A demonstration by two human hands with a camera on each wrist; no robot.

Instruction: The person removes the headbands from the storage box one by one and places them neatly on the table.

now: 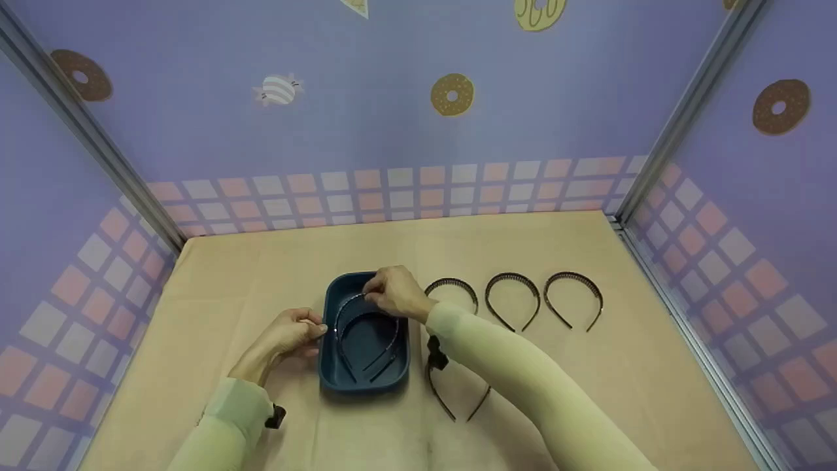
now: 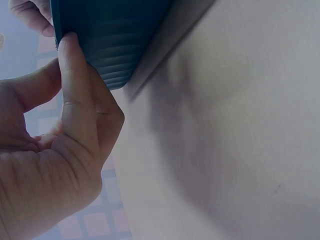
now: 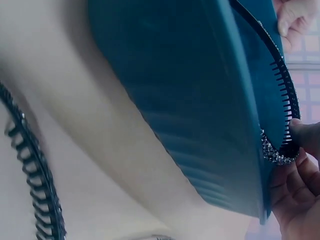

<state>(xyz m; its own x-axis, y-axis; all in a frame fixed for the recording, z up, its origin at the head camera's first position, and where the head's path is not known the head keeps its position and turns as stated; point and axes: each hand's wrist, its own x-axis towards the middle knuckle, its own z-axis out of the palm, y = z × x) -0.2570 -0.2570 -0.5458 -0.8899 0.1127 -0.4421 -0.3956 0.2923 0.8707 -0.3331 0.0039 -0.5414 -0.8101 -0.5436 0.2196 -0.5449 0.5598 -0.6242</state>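
A dark blue-green plastic basin [image 1: 363,390] stands on the table in the head view. My left hand [image 1: 292,332] pinches its left rim between thumb and fingers. Over the basin's far right corner, my right hand [image 1: 395,292] grips a black headband [image 3: 286,92] by its curved top. This headband has comb teeth inside and glittery stones outside; its arms reach down into the basin. Dark headband arms overlap inside the basin in the head view, with a second arc [image 1: 366,314] below the held one.
Right of the basin, three dark toothed headbands lie in a row: one partly behind the right wrist [image 1: 451,281], a middle one [image 1: 512,276] and a far right one [image 1: 574,275]. Another headband [image 1: 440,397] lies nearer, mostly covered by the right forearm. Patterned walls [image 1: 392,131] enclose the table.
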